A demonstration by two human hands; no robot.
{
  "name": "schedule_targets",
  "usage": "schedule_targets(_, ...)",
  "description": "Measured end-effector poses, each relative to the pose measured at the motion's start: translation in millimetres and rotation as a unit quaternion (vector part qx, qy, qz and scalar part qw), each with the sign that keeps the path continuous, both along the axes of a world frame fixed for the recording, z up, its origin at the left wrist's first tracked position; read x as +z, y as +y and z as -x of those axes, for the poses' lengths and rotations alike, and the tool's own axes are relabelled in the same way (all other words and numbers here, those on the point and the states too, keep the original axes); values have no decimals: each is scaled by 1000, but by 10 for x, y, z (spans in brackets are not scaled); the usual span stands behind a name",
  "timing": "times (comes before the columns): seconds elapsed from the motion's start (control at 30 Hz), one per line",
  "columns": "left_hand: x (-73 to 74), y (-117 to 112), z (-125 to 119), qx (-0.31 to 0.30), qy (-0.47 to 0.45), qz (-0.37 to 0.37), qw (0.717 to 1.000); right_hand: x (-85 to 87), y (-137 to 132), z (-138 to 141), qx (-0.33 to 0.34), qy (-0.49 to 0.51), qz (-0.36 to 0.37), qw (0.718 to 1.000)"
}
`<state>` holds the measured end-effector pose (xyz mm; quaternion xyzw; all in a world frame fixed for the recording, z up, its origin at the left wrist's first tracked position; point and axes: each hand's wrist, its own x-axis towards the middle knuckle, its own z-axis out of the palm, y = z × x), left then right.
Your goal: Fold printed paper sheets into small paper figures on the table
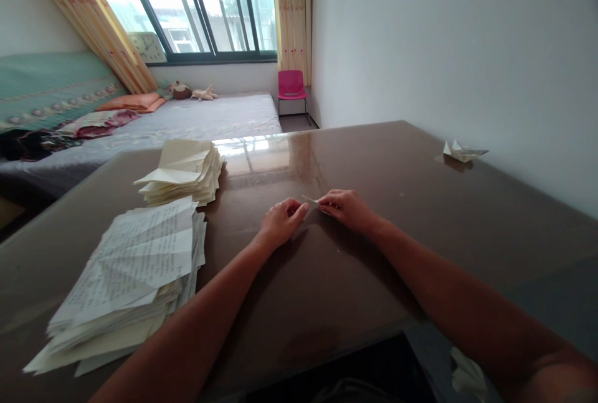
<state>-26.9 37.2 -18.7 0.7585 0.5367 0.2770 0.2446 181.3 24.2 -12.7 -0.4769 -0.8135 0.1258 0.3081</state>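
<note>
A small folded piece of paper (312,201) is held just above the brown table, seen nearly edge-on, so its folded shape is hard to make out. My right hand (348,210) pinches its right end between thumb and fingers. At the left end, my left hand (284,222) is closed, thumb and forefinger together against the paper. A folded paper boat (462,152) stands upright at the far right of the table, apart from both hands.
Left of my arms lie a stack of written sheets (135,260) and, behind it, a pile of yellowish paper (184,169). The glossy brown table (374,160) meets a white wall on the right. Beyond are a bed (224,113) and a pink chair (291,86).
</note>
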Motion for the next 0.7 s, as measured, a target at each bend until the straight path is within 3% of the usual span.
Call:
schedule_targets(0.13,-61,-29,-42,-26,-68,39,997,-18,-9,103,-38,103,13,994)
schedule_targets(0.33,-87,-54,-87,-80,-209,139,965,-90,20,153,-7,199,116,973)
schedule_targets(0.5,-86,-35,-79,-99,-189,117,970,-150,76,110,23,246,220,944)
schedule_targets(0.7,-129,-19,-76,-100,-149,81,980,-152,70,133,-3,215,177,961)
